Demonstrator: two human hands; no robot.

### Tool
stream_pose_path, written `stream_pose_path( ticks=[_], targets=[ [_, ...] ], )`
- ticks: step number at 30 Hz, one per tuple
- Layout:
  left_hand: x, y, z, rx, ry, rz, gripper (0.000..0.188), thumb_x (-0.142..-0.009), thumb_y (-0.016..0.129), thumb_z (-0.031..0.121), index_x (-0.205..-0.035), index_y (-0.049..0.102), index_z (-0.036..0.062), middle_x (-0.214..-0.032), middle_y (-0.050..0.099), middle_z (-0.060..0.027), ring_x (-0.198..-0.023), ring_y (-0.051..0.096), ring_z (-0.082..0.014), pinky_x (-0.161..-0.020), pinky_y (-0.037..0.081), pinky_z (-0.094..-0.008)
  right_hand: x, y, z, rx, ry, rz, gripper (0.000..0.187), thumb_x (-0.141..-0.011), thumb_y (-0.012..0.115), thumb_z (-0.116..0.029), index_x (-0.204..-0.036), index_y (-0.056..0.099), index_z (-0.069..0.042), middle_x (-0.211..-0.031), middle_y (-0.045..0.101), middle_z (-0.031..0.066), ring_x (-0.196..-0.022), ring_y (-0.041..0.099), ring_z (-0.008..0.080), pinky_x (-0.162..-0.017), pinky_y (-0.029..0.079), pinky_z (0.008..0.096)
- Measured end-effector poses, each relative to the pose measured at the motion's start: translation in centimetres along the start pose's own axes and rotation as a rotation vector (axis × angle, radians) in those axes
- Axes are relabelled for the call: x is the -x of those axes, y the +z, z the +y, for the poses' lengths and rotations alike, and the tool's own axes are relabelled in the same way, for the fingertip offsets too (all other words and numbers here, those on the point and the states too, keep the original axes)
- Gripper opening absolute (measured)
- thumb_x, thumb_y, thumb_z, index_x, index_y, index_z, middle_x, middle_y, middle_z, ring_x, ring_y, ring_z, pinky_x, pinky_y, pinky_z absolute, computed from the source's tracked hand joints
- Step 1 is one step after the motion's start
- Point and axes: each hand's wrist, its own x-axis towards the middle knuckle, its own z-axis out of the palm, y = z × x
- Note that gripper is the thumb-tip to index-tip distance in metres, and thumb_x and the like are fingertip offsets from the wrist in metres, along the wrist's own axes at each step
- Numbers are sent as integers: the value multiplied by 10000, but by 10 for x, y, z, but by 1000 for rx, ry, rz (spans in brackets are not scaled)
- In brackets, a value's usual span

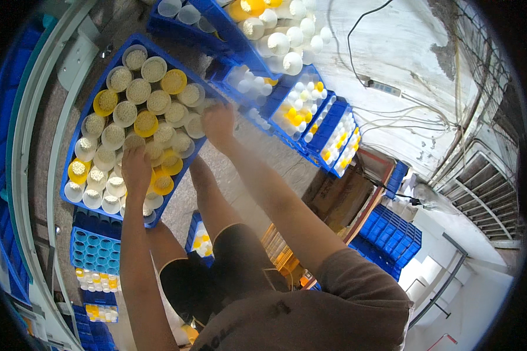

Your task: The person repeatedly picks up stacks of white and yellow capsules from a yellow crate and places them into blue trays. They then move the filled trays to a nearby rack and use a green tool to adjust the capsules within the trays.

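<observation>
A blue crate [112, 61] holds rows of round plastic cups, mostly translucent white with some yellow, filled with small pale pellets. My left hand [136, 171] reaches over the lower middle of the crate, its fingers closed at the near rim of a white cup [133, 141]. Beyond the crate's right edge, my right hand [219, 124] is smeared by motion, close to a white cup [194, 125] in the right-hand row. Its fingers do not show clearly. Another yellow cup [146, 123] stands between the two hands.
Stacked blue crates [301, 149] with white and yellow cups stand along the wall to the right. A tilted crate [240, 38] of cups is at the top. Left of me runs a pale metal frame [41, 76]. A turquoise tray [95, 250] lies lower left; cables [404, 111] hang by the wall.
</observation>
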Motion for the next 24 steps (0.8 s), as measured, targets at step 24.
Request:
stream_pose_path(
  ticks=[24],
  targets=[
    [-4,4,2,38,46,138,165,-847,613,49,-985,664,-26,-979,664,-203,-983,595,-387,-902,479,-468,-205,-182,193,320,181,72,368,-810,671,-514,-888,750,-163,-892,730,66,-878,667,247,-858,413,450]
  ],
)
